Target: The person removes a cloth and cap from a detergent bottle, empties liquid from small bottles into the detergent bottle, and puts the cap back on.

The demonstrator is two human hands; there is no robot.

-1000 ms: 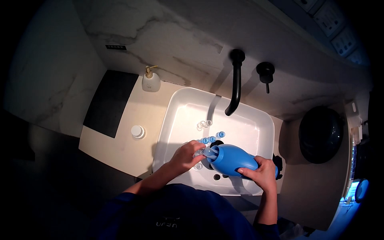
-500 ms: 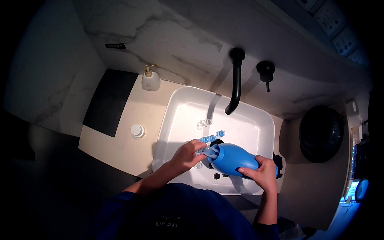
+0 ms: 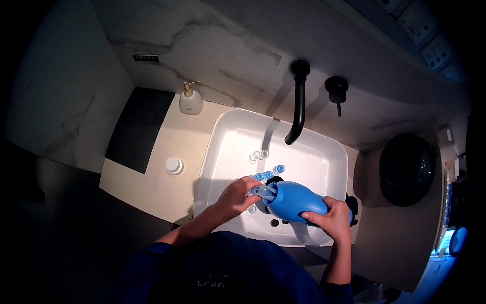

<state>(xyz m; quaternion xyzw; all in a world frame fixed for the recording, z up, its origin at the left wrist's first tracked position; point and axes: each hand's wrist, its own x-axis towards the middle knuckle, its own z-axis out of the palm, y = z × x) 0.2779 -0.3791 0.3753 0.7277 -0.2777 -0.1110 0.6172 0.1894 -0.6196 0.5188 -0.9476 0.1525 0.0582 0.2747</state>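
Over the sink [image 3: 331, 162], my right hand [image 3: 331, 218] is wrapped round a blue rounded, bottle-like vessel [image 3: 296, 199]. It is tilted on its side, with its wide mouth facing left. A translucent spout-like piece [image 3: 266, 191] shows at that mouth. My left hand [image 3: 239, 197] is closed beside it, its fingers pinching a small clear piece whose kind I cannot make out. Several little cups with blue inside [image 3: 269, 175] stand in the basin just beyond my left fingers. Farther back are a few small clear cups [image 3: 257, 155]. Another clear cup [image 3: 251, 209] sits below my left hand.
A black faucet [image 3: 298, 111] reaches over the basin, with a black handle [image 3: 336, 91] beside it. On the left counter are a soap dispenser [image 3: 191, 103], a white-lidded jar [image 3: 174, 165] and a dark mat [image 3: 140, 129]. A glossy black rounded object [image 3: 407, 169] stands right.
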